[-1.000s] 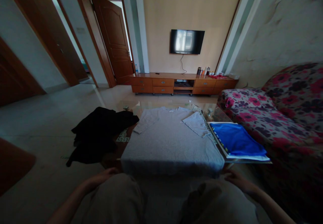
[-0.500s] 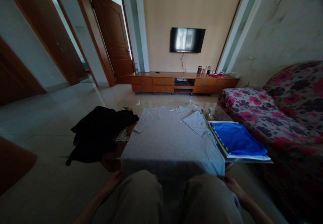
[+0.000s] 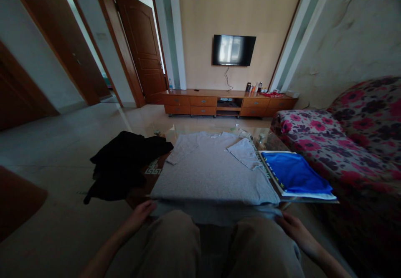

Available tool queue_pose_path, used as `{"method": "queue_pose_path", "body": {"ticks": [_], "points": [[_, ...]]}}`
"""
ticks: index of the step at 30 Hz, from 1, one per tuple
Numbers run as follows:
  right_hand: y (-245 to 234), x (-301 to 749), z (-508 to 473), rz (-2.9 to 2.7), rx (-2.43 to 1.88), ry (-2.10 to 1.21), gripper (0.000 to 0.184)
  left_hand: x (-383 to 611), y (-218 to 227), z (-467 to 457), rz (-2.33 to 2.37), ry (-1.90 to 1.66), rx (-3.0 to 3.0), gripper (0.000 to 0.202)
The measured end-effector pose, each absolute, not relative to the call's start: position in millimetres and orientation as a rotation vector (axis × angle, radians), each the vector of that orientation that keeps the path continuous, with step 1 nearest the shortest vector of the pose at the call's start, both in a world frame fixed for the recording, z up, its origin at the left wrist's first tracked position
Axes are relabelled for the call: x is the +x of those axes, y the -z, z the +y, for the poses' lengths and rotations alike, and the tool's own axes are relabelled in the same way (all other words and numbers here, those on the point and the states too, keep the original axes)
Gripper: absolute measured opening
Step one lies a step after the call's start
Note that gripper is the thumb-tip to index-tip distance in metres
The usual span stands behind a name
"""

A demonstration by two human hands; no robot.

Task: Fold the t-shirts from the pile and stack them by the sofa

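Note:
A grey T-shirt (image 3: 209,169) lies spread on a glass-topped table (image 3: 282,142), its collar toward the far side and its lower part hanging over the near edge. My left hand (image 3: 144,212) is closed on the left corner of the shirt's hem. The right corner is pinched by my right hand (image 3: 286,220), and the hem is stretched between them, just above my knees. Dark folds of a black garment (image 3: 128,157) lie left of the shirt. On the right is a folded blue garment (image 3: 299,173) on top of something white.
A floral sofa (image 3: 347,144) stands at the right. Beyond the table, a low wooden cabinet (image 3: 203,101) bears several bottles (image 3: 253,87) below a wall-mounted television (image 3: 233,50). A brown rounded piece of furniture (image 3: 19,200) is at the left edge.
Both hands have risen at the shirt's corners, lifting the hem from its hanging position toward the table edge. The shirt's upper part stays flat, and the other garments have not moved.

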State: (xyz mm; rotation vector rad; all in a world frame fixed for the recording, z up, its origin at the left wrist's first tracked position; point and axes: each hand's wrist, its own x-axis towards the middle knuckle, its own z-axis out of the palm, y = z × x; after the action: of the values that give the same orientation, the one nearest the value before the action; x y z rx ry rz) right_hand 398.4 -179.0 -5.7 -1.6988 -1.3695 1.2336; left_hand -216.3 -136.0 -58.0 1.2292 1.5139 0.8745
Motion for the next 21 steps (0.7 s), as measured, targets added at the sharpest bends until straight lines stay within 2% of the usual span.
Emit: {"method": "queue_pose_path", "body": {"ticks": [5,9,13,15,18,21], "points": [[-27.5,400.5,-158.8,-1.314,-1.617,-1.106,0.056,-195.7,12.5,-108.9,1.532,-0.862,1.156,0.057],[-54.3,393.9,-147.8,-1.086,-1.492,-1.119,0.063,-187.3,-30.5,-102.5,1.552,-1.12,1.128,0.059],[-90.4,398.5,-154.7,-1.086,-1.378,-1.152,0.055,-195.3,-81.6,-119.9,1.438,-1.12,1.291,0.052],[-105.3,408.5,-165.4,-1.071,-1.366,-1.221,0.058,-205.3,-100.6,-134.8,1.382,-1.072,1.354,0.053],[-112.5,429.6,-183.0,-1.068,-1.42,-1.268,0.067,-223.4,-113.0,-157.7,1.413,-1.044,1.497,0.061],[-104.7,447.9,-196.0,-1.12,-1.559,-1.125,0.055,-239.9,-109.2,-175.7,1.616,-0.996,1.595,0.057]]}}
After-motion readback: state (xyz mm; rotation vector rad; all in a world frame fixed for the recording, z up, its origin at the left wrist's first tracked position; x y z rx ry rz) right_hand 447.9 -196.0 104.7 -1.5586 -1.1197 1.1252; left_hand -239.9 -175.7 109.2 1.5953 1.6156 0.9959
